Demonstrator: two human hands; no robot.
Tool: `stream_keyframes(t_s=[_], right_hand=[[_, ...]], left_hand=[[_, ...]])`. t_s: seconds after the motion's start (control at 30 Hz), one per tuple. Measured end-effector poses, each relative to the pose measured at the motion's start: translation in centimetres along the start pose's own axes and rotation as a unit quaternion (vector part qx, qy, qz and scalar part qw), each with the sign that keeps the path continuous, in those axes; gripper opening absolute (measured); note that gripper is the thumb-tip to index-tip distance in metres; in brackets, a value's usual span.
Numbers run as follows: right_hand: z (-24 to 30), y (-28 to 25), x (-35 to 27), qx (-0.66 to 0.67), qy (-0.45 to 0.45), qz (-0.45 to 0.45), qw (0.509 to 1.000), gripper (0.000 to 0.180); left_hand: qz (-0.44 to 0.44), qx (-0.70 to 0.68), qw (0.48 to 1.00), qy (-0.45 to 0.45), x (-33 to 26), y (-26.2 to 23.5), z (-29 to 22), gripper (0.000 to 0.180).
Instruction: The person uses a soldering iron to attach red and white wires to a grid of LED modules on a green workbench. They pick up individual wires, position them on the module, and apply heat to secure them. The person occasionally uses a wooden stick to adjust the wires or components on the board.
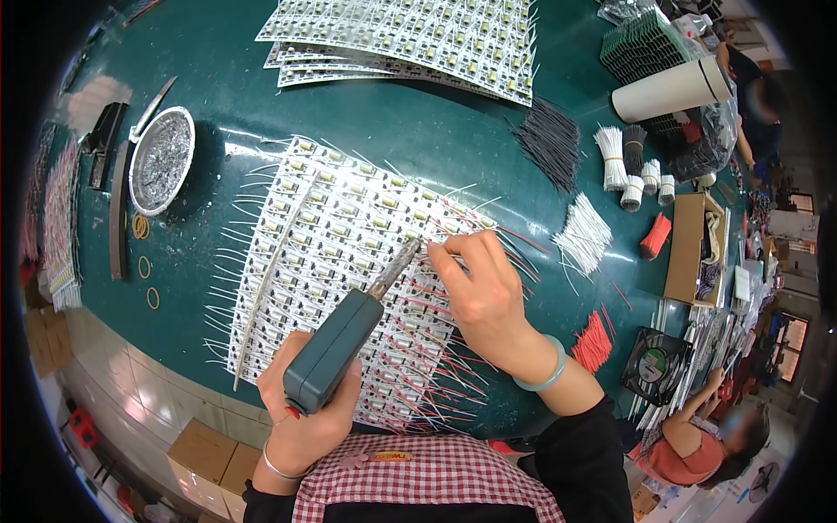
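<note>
From where I stand, the person's 2 hands are apart, both over a white panel of small circuit boards (301, 235) lying on the green table (222, 83) right in front of the checked apron (436, 475). The left hand (305, 397) is wrapped firmly around the dark green handle of a soldering gun (327, 349), its metal barrel slanting up and away to the right. The right hand (479, 292) is bent over the panel, thumb and forefinger drawn in just beside the gun's tip; I can't quite tell whether a wire is pinched between them.

Red wires (445, 383) bristle along the panel's right side, white wires along its left, and a long pale strip (272, 270) lies across it. Beyond sits a stack of similar panels (418, 44). To the right I see loose piles of black wires (547, 144), white wires (582, 234) and red wires (593, 343), with a black fan (654, 366) near the last. At the left, rubber bands (139, 228) lie near a bowl (135, 187) of silvery bits.
</note>
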State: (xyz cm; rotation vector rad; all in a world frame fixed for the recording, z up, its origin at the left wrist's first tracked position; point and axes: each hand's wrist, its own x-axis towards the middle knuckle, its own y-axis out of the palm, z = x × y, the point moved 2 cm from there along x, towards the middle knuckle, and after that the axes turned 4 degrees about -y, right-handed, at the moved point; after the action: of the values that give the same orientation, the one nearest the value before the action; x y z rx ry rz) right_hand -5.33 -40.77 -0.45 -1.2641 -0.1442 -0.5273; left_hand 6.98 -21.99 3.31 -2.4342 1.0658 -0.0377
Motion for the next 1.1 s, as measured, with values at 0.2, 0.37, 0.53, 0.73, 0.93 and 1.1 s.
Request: stream_keyframes(t_s=[0.2, 0.37, 0.53, 0.73, 0.93, 1.1], right_hand=[[0.2, 0.0, 0.1, -0.003, 0.002, 0.002, 1.0, 0.031], [0.1, 0.0, 0.1, -0.004, 0.0, -0.001, 1.0, 0.032], [0.1, -0.1, 0.1, -0.001, 0.0, -0.006, 1.0, 0.033], [0.5, -0.7, -0.2, 0.006, -0.013, -0.024, 1.0, 0.033], [1.4, -0.5, -0.8, 0.033, -0.018, -0.03, 0.999, 0.035], [1.5, -0.1, -1.0, 0.036, -0.007, -0.023, 0.999, 0.034]], left_hand=[[0.005, 0.03, 0.999, 0.031, 0.0, -0.3, -0.3, 0.015], [-0.001, 0.013, 0.999, 0.03, -0.2, -0.7, -0.2, 0.018], [-0.002, -0.012, 1.0, 0.022, -0.4, -0.7, -0.1, 0.02], [-0.011, -0.033, 0.999, 0.009, -0.8, -0.9, 0.1, 0.02], [0.0, -0.042, 0.999, -0.009, -1.3, -1.1, 0.3, 0.019], [-0.007, -0.042, 0.999, 0.012, -1.8, -1.1, 0.9, 0.019]])
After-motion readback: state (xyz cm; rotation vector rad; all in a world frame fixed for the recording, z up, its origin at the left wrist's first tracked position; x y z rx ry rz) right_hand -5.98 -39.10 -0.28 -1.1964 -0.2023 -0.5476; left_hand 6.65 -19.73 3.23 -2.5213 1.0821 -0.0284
